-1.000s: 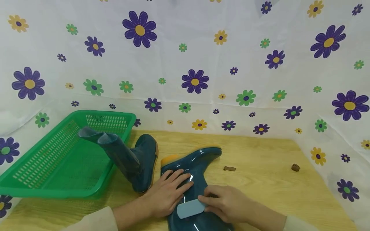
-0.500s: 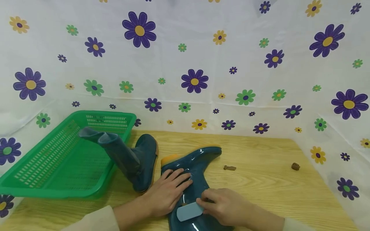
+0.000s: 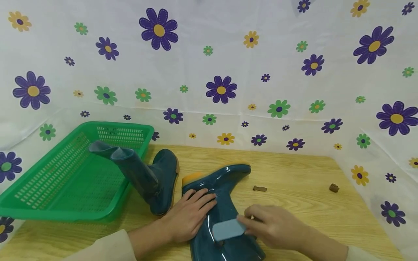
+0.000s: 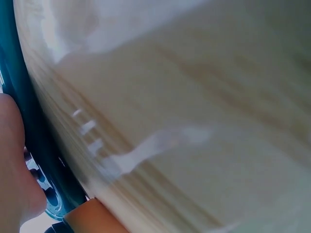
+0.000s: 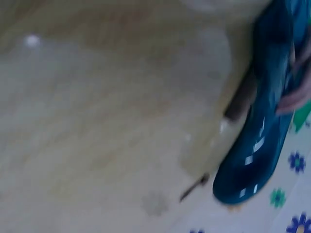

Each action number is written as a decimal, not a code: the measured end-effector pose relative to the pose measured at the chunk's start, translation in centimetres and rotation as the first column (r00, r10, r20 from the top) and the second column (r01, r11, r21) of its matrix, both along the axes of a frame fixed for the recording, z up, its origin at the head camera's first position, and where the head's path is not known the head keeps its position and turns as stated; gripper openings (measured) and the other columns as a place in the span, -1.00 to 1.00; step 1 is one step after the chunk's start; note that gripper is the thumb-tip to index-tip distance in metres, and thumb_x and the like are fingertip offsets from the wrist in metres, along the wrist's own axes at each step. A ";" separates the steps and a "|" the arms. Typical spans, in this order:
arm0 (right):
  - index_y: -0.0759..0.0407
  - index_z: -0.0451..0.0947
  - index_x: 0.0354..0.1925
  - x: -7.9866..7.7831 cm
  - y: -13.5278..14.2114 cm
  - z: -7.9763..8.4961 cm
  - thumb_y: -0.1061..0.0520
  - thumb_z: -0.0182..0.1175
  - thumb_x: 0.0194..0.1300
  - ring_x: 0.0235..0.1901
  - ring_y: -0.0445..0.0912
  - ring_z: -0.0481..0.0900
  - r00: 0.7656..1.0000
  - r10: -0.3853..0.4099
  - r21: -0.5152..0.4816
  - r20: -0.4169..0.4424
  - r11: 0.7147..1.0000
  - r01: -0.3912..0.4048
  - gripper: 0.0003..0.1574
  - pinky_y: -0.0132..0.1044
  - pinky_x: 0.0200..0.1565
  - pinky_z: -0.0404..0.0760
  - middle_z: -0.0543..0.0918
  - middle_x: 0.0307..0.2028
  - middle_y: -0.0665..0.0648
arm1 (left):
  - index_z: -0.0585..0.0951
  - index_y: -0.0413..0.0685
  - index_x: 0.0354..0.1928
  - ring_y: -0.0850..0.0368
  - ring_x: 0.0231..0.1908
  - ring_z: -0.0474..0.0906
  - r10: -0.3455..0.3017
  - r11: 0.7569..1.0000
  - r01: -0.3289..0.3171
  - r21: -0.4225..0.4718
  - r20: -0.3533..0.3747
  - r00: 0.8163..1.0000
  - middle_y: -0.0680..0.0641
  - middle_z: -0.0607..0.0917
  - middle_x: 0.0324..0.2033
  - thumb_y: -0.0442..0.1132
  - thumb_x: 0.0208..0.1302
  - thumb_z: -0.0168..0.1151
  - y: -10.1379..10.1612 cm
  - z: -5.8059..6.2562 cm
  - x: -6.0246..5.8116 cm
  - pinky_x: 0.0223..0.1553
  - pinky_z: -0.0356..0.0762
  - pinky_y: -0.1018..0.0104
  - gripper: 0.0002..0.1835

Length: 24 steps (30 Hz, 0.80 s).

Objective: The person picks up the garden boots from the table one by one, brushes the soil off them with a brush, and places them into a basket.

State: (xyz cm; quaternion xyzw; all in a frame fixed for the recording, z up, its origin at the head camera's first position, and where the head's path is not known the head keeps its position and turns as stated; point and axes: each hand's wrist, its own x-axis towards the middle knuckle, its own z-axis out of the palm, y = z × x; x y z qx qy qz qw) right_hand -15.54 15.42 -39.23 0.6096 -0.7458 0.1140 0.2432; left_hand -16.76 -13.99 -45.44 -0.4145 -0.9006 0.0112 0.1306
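A glossy dark blue rubber boot (image 3: 225,203) with a yellow-orange sole lies on its side, its toe pointing to the back right. My left hand (image 3: 187,219) rests on the shaft near the heel, fingers extended. In my right hand (image 3: 274,226) I pinch a flat pale blue tool (image 3: 228,229) with a rounded end, over the boot shaft; its underside is hidden. A brown patch (image 3: 220,243) shows on the boot beneath the tool. The left wrist view catches part of the left hand (image 4: 14,170) beside the boot (image 4: 53,141).
Left of the lying boot stands a second blue boot (image 3: 156,185), its shaft leaning over the rim of a green plastic basket (image 3: 111,214). Two small brown lumps, a flat piece (image 3: 259,188) and a chunk (image 3: 334,188), lie on the wooden tabletop (image 3: 300,206). Flowered cloth (image 3: 189,69) surrounds the back and sides.
My right hand has moved up and to the right along with the pale blue tool, uncovering more of the boot shaft. The left hand stays on the boot.
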 end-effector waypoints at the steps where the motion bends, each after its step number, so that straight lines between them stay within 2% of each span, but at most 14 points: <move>1: 0.10 0.60 0.00 0.4 -0.6 -0.4 0.07 0.21 0.25 -0.41 -0.33 0.46 0.999 0.036 0.019 0.023 0.999 -0.036 -0.66 -0.67 -0.29 0.45 0.55 -0.26 -0.03 | 0.31 0.10 0.32 0.01 0.34 0.16 0.000 1.000 0.000 0.001 -0.001 1.000 0.07 0.29 0.33 -0.06 0.40 -0.19 0.0 0.0 0.0 0.20 0.20 -0.03 -0.53; 4: 0.08 0.58 0.03 1.1 -1.6 -1.2 0.13 0.20 0.26 -0.38 -0.34 0.41 0.996 0.091 0.084 0.023 0.992 -0.092 -0.65 -0.68 -0.29 0.42 0.52 -0.27 -0.08 | 0.30 0.10 0.32 0.01 0.34 0.15 0.002 1.000 -0.002 0.001 0.007 1.000 0.07 0.29 0.33 -0.06 0.41 -0.20 0.1 0.0 0.1 0.20 0.19 -0.03 -0.53; 6: 0.09 0.59 0.02 1.1 -1.5 -1.4 0.16 0.08 0.35 -0.38 -0.33 0.39 0.997 0.079 0.119 -0.020 0.990 -0.076 -0.69 -0.64 -0.33 0.42 0.50 -0.28 -0.08 | 0.30 0.11 0.33 0.02 0.34 0.15 0.008 1.000 -0.008 -0.003 0.017 1.000 0.08 0.28 0.34 -0.05 0.41 -0.21 0.2 0.1 0.1 0.21 0.19 -0.03 -0.53; 8: 0.13 0.59 0.01 0.9 -0.7 -1.2 0.17 -0.06 0.43 -0.38 -0.30 0.40 0.993 0.051 0.144 -0.102 0.989 -0.036 -0.66 -0.60 -0.36 0.44 0.51 -0.26 -0.05 | 0.29 0.11 0.33 0.02 0.34 0.14 0.014 1.000 -0.014 -0.009 0.020 1.000 0.08 0.28 0.34 -0.03 0.42 -0.22 0.2 0.1 0.2 0.21 0.18 -0.03 -0.52; 10: 0.19 0.59 0.00 0.4 0.5 -0.8 0.17 -0.20 0.49 -0.41 -0.27 0.43 0.982 -0.001 0.142 -0.191 0.989 0.028 -0.58 -0.56 -0.40 0.47 0.52 -0.26 -0.01 | 0.29 0.10 0.33 0.02 0.35 0.14 0.015 1.000 -0.015 -0.013 0.019 1.000 0.07 0.28 0.34 -0.03 0.42 -0.23 0.3 0.1 0.2 0.22 0.18 -0.03 -0.52; 13: 0.27 0.61 -0.04 -0.5 2.5 0.2 0.16 -0.29 0.51 -0.48 -0.23 0.41 0.949 -0.108 0.086 -0.296 0.987 0.139 -0.49 -0.51 -0.49 0.45 0.52 -0.34 0.05 | 0.27 0.07 0.34 0.02 0.35 0.12 0.018 1.000 -0.018 -0.022 0.011 1.000 0.06 0.26 0.35 -0.03 0.42 -0.25 0.3 0.1 0.1 0.22 0.17 -0.03 -0.51; 15: 0.29 0.64 -0.11 -1.0 3.5 0.9 0.14 -0.30 0.52 -0.52 -0.20 0.42 0.930 -0.189 0.023 -0.315 0.978 0.206 -0.46 -0.48 -0.53 0.46 0.51 -0.39 0.08 | 0.27 0.06 0.34 0.02 0.35 0.13 0.017 1.000 -0.017 -0.022 0.008 1.000 0.06 0.26 0.35 -0.04 0.42 -0.26 0.2 0.1 0.1 0.22 0.17 -0.03 -0.51; 17: 0.28 0.66 -0.15 -1.2 3.8 1.2 0.11 -0.24 0.50 -0.56 -0.19 0.42 0.930 -0.238 -0.057 -0.281 0.971 0.231 -0.48 -0.48 -0.56 0.45 0.51 -0.43 0.09 | 0.28 0.06 0.34 0.02 0.35 0.13 0.018 1.000 -0.017 -0.023 0.007 1.000 0.06 0.26 0.35 -0.04 0.42 -0.26 0.2 0.1 0.1 0.22 0.16 -0.02 -0.51; 19: 0.24 0.66 -0.14 -0.8 3.4 1.1 0.08 -0.12 0.47 -0.55 -0.21 0.44 0.957 -0.209 -0.100 -0.202 0.976 0.192 -0.57 -0.53 -0.53 0.45 0.53 -0.41 0.07 | 0.28 0.06 0.34 0.02 0.35 0.13 0.017 1.000 -0.017 -0.022 0.011 1.000 0.06 0.26 0.35 -0.04 0.42 -0.26 0.1 0.1 0.1 0.22 0.16 -0.02 -0.51; 21: 0.19 0.64 -0.08 0.0 2.3 0.5 0.01 0.04 0.38 -0.52 -0.25 0.47 0.984 -0.117 -0.093 -0.135 0.990 0.105 -0.64 -0.59 -0.44 0.47 0.56 -0.36 0.04 | 0.28 0.06 0.34 0.02 0.34 0.13 0.020 1.000 -0.020 -0.024 0.013 1.000 0.06 0.26 0.34 -0.04 0.42 -0.26 0.0 0.0 0.1 0.22 0.16 -0.03 -0.51; 24: 0.13 0.59 0.02 1.3 0.7 -0.7 0.04 0.17 0.28 -0.44 -0.31 0.43 0.995 0.028 0.041 -0.097 0.999 -0.024 -0.64 -0.67 -0.38 0.41 0.53 -0.29 -0.03 | 0.29 0.07 0.33 0.02 0.34 0.13 0.024 1.000 -0.023 -0.020 0.015 1.000 0.06 0.26 0.34 -0.04 0.42 -0.25 0.1 0.0 0.2 0.22 0.16 -0.03 -0.52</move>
